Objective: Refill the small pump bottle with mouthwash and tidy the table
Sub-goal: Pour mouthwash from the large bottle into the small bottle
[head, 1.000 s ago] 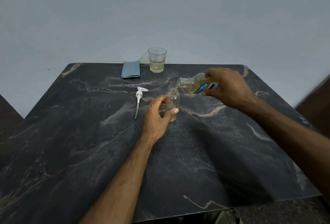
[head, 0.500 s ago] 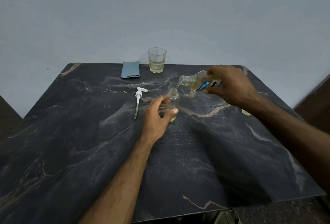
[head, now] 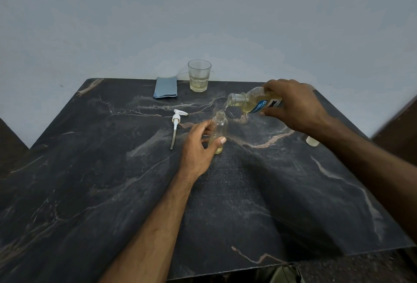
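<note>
A small clear bottle [head: 220,128] stands upright near the middle of the dark marble table [head: 112,181], its neck uncapped and a little yellow liquid at its bottom. My left hand [head: 199,147] grips it around the lower body. My right hand [head: 293,106] holds a mouthwash bottle [head: 250,102] with a blue label, tipped nearly level, mouth just above and right of the small bottle's neck. A thin stream runs from it into the neck. The white pump head [head: 177,125] with its tube lies flat to the left of the small bottle.
A folded blue cloth [head: 165,87] and a glass [head: 199,76] holding some yellowish liquid sit at the table's far edge by the wall. A small white cap [head: 312,141] lies on the right, partly behind my right forearm.
My right hand has tipped the mouthwash bottle further, and liquid now streams into the small bottle. My left hand and the small bottle have stayed in place.
</note>
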### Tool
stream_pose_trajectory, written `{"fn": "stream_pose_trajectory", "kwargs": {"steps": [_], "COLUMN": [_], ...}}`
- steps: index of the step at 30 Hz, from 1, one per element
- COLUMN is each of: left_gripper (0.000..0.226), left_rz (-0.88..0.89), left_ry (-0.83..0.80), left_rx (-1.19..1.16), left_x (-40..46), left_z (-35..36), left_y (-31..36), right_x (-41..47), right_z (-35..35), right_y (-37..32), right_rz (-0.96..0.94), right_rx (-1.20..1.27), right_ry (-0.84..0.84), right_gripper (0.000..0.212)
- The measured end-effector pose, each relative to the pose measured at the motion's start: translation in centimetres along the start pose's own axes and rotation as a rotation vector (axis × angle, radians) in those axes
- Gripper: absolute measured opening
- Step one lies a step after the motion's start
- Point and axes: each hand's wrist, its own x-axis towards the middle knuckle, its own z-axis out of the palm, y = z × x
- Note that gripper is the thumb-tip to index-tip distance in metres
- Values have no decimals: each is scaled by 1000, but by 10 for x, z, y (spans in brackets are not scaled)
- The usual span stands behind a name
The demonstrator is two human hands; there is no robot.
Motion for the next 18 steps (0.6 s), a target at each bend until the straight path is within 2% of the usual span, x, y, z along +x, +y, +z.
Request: {"fn": "stream_pose_trajectory", "kwargs": {"steps": [18], "left_gripper": [46], "left_rz": [-10], "left_ry": [-1], "left_rx": [6], "left_x": [0], "left_z": [0], "left_y": [1], "right_x": [2], "right_z": [-9], "right_y": [-2], "right_rz": [21], "right_rx": [-24], "right_ry": [-30], "right_gripper": [42]}}
